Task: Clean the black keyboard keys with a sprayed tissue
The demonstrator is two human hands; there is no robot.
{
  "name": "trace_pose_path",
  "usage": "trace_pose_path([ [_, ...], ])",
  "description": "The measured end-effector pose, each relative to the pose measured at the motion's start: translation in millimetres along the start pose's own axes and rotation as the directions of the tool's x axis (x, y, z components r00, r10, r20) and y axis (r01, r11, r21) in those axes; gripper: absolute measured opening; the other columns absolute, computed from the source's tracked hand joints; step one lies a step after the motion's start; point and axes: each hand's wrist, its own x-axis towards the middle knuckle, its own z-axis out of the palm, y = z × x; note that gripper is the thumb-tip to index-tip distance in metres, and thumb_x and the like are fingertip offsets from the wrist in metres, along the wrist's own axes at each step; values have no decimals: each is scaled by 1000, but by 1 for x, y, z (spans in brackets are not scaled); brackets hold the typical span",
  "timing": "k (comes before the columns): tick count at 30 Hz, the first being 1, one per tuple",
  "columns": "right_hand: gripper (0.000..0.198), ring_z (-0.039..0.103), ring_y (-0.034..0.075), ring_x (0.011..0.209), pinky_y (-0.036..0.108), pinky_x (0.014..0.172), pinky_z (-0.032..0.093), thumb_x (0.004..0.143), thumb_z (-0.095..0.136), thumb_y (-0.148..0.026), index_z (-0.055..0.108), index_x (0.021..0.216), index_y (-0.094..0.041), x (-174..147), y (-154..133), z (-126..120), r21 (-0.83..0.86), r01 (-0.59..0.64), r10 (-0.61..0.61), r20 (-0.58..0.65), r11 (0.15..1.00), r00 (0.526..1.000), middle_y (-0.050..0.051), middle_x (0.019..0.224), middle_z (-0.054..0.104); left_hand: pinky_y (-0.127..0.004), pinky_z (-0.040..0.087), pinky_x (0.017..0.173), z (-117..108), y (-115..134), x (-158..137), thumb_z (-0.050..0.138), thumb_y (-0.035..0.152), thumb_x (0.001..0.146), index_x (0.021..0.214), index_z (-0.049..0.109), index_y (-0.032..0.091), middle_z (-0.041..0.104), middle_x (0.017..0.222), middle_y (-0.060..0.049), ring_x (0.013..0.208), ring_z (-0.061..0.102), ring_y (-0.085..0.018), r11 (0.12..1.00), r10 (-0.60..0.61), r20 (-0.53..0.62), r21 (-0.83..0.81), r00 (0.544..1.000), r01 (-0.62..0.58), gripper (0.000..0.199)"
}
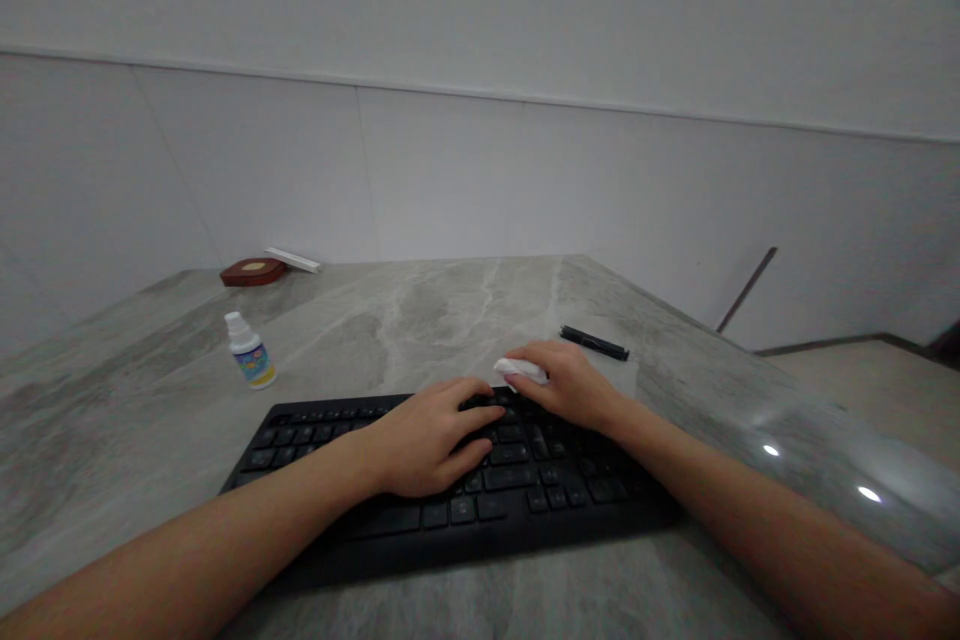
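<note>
A black computer keyboard (pixel 450 540) lies on the grey marbled table in front of me. My left hand (pixel 431 435) rests on its middle keys, palm down, with the fingers spread and pointing right. Over the keyboard's back edge, right of the middle, my right hand (pixel 566 382) pinches a crumpled white tissue (pixel 517 370) between thumb and fingers. The tissue is by the top row of keys; whether it touches them I cannot tell. Both forearms cover parts of the keyboard.
A small white spray bottle (pixel 252 355) with a colourful label stands left behind the keyboard. Beyond my right hand lies a black pen-like object (pixel 594 342). A reddish-brown item (pixel 253 272) and a white flat strip (pixel 292 260) sit at the back left, near the wall (pixel 450 170).
</note>
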Motion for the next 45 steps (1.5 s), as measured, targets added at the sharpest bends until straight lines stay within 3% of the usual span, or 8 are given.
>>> trace_pose_path([
  [8, 23, 69, 20, 85, 31, 79, 49, 91, 58, -30, 71, 106, -20, 0, -5, 1, 11, -64, 63, 37, 998, 997, 6, 97, 76, -45, 48, 100, -1, 1, 1, 48, 25, 97, 132, 54, 17, 53, 131, -15, 116, 56, -29, 1000, 3, 1, -7, 1000, -3, 37],
  [13, 18, 66, 17, 68, 27, 67, 45, 90, 60, -31, 73, 91, -18, 1, -12, -3, -1, -112, 111, 91, 994, 990, 4, 77, 74, -44, 48, 101, -1, 1, 1, 47, 25, 97, 132, 54, 15, 53, 130, -15, 116, 56, -28, 1000, -6, 22, 11, 1000, 5, 37],
  [19, 17, 63, 18, 66, 28, 65, 41, 88, 61, -29, 74, 86, -18, -5, -20, -7, -123, -82, 100, 148, 989, 984, 5, 68, 70, -44, 47, 102, -1, 2, 1, 49, 24, 96, 133, 53, 17, 53, 130, -14, 117, 56, -28, 1000, -5, 12, 3, 1000, 5, 37],
  [27, 16, 59, 17, 67, 28, 67, 42, 87, 60, -27, 72, 87, -17, -15, -29, -18, -16, 45, -41, 235, 999, 971, 5, 71, 68, -43, 47, 102, -2, 2, 1, 49, 25, 96, 130, 53, 14, 53, 131, -15, 118, 56, -28, 1000, -23, 16, -10, 1000, 23, 36],
  [32, 13, 56, 14, 61, 28, 70, 42, 83, 60, -23, 71, 81, -18, -19, -34, -25, 128, 71, -112, 355, 989, 928, 2, 65, 67, -43, 48, 101, -1, 1, 1, 49, 26, 97, 132, 53, 14, 53, 131, -16, 117, 56, -28, 1000, -24, 17, -7, 1000, 24, 37],
  [39, 13, 57, 13, 60, 25, 63, 43, 78, 63, -25, 72, 74, -16, -18, -22, -36, 324, 64, -213, 451, 944, 867, 2, 64, 68, -43, 46, 104, 0, 1, 0, 47, 27, 98, 134, 52, 15, 51, 133, -15, 120, 55, -28, 1000, -28, 18, -2, 999, 28, 38],
  [42, 14, 57, 13, 59, 25, 63, 43, 77, 65, -28, 71, 72, -16, -19, -9, -45, 298, 39, -192, 501, 954, 844, 1, 64, 68, -42, 45, 105, 0, 0, 0, 46, 27, 98, 134, 52, 14, 51, 134, -16, 120, 54, -27, 1000, -27, 24, 5, 999, 27, 39],
  [45, 17, 58, 14, 60, 26, 64, 43, 79, 64, -31, 72, 73, -16, -20, 7, -53, 175, 4, -87, 467, 984, 880, 2, 65, 68, -41, 45, 105, -1, 1, 0, 46, 27, 98, 134, 53, 13, 51, 134, -16, 120, 54, -27, 999, -34, 28, 4, 999, 34, 39],
])
